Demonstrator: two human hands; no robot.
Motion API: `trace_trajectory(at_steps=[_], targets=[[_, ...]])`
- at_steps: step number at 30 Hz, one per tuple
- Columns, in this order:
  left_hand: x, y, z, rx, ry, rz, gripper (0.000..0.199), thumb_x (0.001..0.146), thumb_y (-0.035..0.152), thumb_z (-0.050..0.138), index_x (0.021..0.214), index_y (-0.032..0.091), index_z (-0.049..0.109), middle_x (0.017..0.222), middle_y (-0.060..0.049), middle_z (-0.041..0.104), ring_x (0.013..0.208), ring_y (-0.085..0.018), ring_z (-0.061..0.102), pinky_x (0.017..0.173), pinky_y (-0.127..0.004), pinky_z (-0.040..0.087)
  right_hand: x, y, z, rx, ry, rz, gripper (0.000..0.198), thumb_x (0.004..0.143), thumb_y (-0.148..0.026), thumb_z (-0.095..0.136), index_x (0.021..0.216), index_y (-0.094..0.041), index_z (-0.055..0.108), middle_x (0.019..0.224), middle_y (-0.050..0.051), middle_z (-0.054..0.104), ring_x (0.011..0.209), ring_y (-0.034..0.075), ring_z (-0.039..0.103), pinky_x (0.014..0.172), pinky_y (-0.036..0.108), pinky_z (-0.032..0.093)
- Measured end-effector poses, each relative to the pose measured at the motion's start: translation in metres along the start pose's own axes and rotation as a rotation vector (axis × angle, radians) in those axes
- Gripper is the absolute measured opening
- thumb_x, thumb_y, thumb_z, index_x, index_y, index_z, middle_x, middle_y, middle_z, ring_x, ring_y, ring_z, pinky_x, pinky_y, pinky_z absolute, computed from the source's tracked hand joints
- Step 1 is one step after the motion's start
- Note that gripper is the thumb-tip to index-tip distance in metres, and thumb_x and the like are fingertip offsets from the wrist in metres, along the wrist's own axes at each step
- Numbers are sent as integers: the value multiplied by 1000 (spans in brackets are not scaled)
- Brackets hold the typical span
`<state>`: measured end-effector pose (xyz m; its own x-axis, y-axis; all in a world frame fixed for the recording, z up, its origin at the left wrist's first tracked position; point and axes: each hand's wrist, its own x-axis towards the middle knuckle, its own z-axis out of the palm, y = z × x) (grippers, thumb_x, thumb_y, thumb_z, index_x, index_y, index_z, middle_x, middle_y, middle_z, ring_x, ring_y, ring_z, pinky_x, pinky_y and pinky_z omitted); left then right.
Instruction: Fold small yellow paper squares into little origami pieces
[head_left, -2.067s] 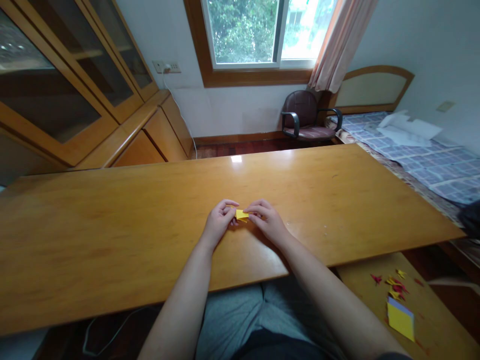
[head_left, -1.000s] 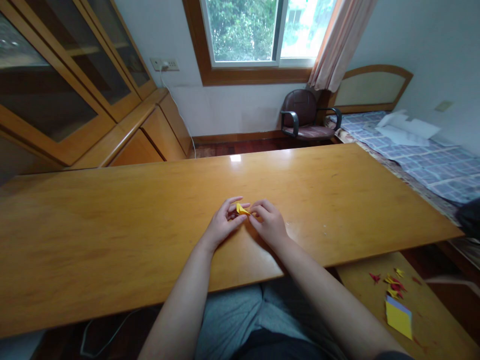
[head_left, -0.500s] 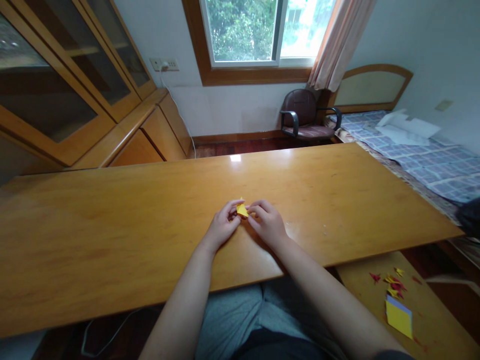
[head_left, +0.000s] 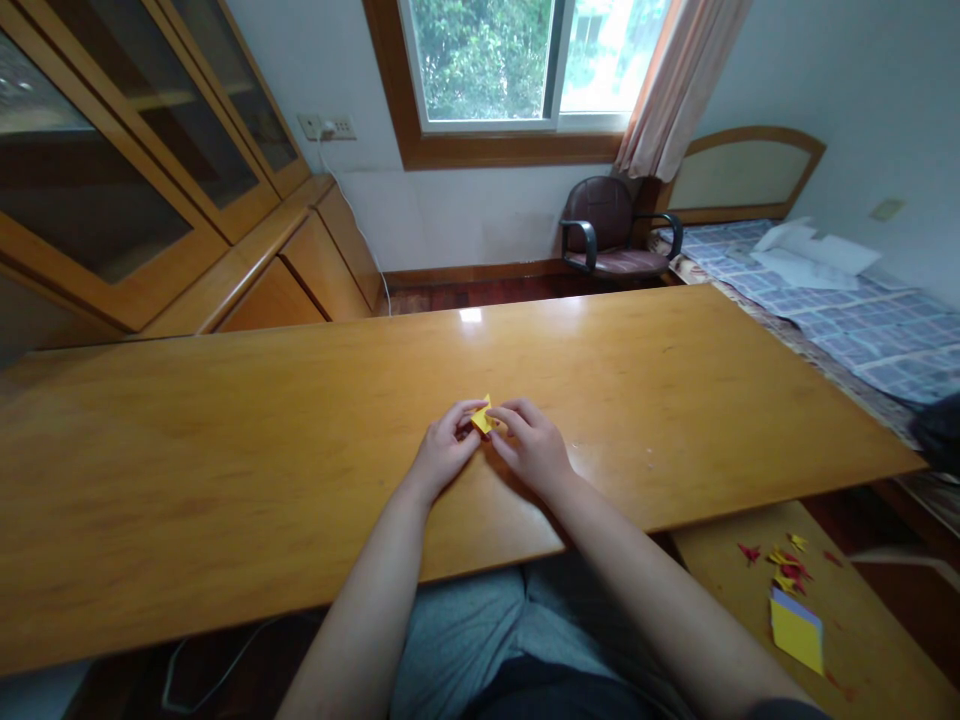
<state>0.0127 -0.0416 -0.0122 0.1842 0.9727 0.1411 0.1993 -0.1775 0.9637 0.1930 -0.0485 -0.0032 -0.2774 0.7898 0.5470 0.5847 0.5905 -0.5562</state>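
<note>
A small piece of folded yellow paper [head_left: 482,418] is held between my hands, just above the middle of the wooden table [head_left: 225,450]. My left hand [head_left: 446,447] pinches its left side, the fingers curled around it. From the right, my right hand [head_left: 532,440] grips the paper's right side between thumb and fingertips. One yellow point of the paper sticks up between the hands. My fingers hide parts of the folds.
On a lower wooden surface [head_left: 720,590] at the right lie several small red and yellow folded paper figures [head_left: 787,570] and a stack of square paper [head_left: 797,632], yellow on top. Beyond the table stand a brown armchair [head_left: 604,225], a bed [head_left: 862,310] and a glass-doored cabinet [head_left: 247,240].
My right hand's fingertips have shifted slightly left on the yellow paper. The paper has turned a little, and its upper point now stands out more.
</note>
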Motion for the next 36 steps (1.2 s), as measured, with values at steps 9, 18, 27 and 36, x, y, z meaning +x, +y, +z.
trace_trajectory(at_steps=[9,18,27,36], targets=[[-3,3,0,-12,-30,-13,40,84,23,61,124,23,58,110,-5,73,99,-20,70,89,-32,53,-1,-1,0,-17,-16,11,19,91,-23,60,109,-25,68,105,9,65,92,20,65,81,31,55],[-2,4,1,-5,-19,-9,39,82,22,62,121,23,59,113,-6,72,105,-21,69,94,-34,52,0,-1,-1,-5,-9,31,24,90,-21,61,112,-26,68,105,8,65,92,20,65,79,30,55],[-4,3,0,-4,-29,35,32,85,22,60,118,22,58,116,-7,70,108,-21,68,96,-35,52,1,-1,0,28,-16,40,21,91,-22,60,111,-25,68,103,8,65,89,19,65,79,29,54],[-3,1,1,-47,43,42,29,83,22,64,112,22,59,113,-7,67,108,-19,66,95,-33,53,1,0,-1,50,9,10,19,92,-21,58,107,-24,69,101,8,65,89,18,65,79,30,54]])
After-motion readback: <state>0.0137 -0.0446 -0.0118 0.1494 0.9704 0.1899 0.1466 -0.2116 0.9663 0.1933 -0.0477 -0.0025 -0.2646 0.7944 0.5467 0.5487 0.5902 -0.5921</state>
